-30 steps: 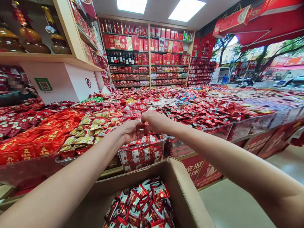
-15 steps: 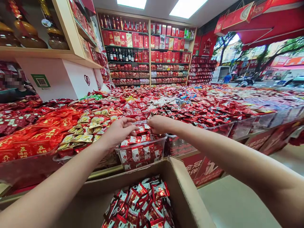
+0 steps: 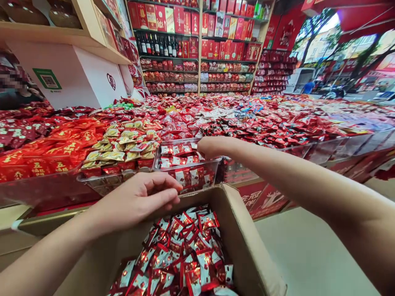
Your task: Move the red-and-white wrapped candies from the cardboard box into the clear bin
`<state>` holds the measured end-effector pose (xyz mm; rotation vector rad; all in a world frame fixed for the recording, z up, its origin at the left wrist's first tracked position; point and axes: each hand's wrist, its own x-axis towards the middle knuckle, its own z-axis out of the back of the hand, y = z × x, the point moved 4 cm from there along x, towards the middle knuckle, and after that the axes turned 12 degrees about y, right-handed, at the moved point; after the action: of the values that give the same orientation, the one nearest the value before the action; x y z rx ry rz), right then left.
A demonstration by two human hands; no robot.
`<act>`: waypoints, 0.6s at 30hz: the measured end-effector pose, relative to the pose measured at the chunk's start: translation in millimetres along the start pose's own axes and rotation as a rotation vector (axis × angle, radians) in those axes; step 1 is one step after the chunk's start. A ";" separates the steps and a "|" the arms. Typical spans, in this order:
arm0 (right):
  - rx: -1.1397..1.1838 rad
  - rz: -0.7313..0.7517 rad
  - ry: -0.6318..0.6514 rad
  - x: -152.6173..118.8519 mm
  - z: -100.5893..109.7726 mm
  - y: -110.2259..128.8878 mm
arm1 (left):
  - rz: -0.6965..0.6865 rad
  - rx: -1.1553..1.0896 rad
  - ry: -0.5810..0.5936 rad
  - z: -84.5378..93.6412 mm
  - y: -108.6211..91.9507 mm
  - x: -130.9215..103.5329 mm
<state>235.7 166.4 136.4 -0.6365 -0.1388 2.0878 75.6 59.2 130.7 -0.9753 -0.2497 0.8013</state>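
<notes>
Many packets below left fingers

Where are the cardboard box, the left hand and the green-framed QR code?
Cardboard box [image 3: 251, 232], head view: its right side.
Left hand [image 3: 135, 200], head view: middle of the hand.
QR code [image 3: 48, 81], head view: the code's centre.

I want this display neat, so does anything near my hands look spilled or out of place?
Nothing clearly stands out or looks spilled. The wrapped pieces lie jumbled but inside the cardboard box, and the packets in the clear bin sit in rows.
</notes>
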 end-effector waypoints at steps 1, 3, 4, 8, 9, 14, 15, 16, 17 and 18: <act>0.009 -0.008 -0.040 -3.2 1.2 -1.4 | 0.041 0.079 0.098 -11.0 9.2 -1.3; 0.046 -0.013 -0.195 -16.0 6.2 -2.4 | 0.106 0.248 0.268 -35.6 35.7 -2.1; 0.073 0.000 -0.293 -25.5 8.9 -1.2 | 0.126 0.323 0.324 -48.4 52.0 -1.0; 0.202 0.138 -0.537 -70.2 7.2 18.1 | 0.155 0.435 0.300 -92.8 113.9 19.0; 0.232 0.172 -0.554 -79.5 3.3 24.8 | 0.145 0.439 0.266 -101.9 124.0 27.8; 0.368 0.257 -0.523 -98.8 -26.5 48.3 | 0.017 0.432 0.153 -138.5 138.1 78.3; 0.390 0.263 -0.514 -98.6 -33.1 50.1 | 0.001 0.428 0.142 -143.4 137.9 86.1; 0.412 0.268 -0.504 -97.9 -39.7 51.4 | -0.007 0.421 0.128 -146.7 137.9 92.2; 0.433 0.272 -0.490 -96.8 -46.5 52.4 | -0.011 0.410 0.107 -148.4 138.1 96.2; 0.455 0.276 -0.469 -95.6 -53.5 53.5 | -0.012 0.393 0.082 -148.4 138.2 98.1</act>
<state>264.3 51.0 109.5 0.1215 0.1692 2.3945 153.7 75.6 -79.9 -0.6333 -0.0233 0.7617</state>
